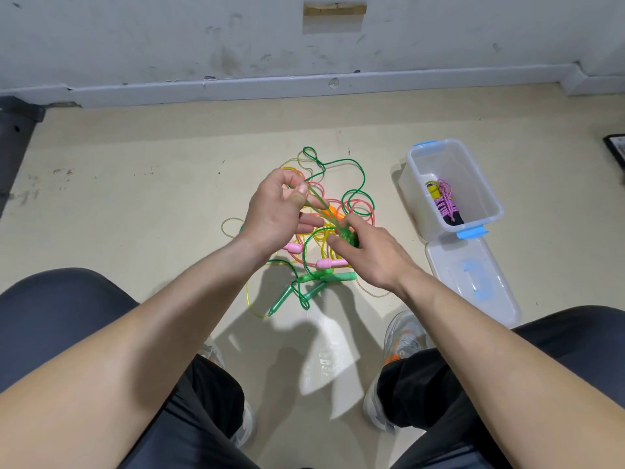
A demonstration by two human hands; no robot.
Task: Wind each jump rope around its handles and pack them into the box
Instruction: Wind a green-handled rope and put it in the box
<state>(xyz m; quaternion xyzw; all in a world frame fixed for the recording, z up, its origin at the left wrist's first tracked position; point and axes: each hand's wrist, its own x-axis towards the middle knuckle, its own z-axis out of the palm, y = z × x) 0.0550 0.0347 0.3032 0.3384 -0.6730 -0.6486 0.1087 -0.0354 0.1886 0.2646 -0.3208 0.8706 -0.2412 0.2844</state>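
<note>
A tangle of green, pink and yellow jump ropes (353,203) lies on the floor in front of me. My right hand (372,255) grips a pair of green handles (349,237) with green cord wound on them. My left hand (277,208) pinches the taut green cord (319,206) between thumb and fingers, up and left of the handles. Loose green handles (304,289) and pink handles (329,264) lie below my hands. The clear box (473,170) stands to the right, holding a wound pink rope (446,201).
The box's clear lid (473,279) with blue clips lies on the floor just in front of the box. My knees and shoes (404,336) frame the lower view. A wall with a grey skirting (304,86) runs behind the ropes.
</note>
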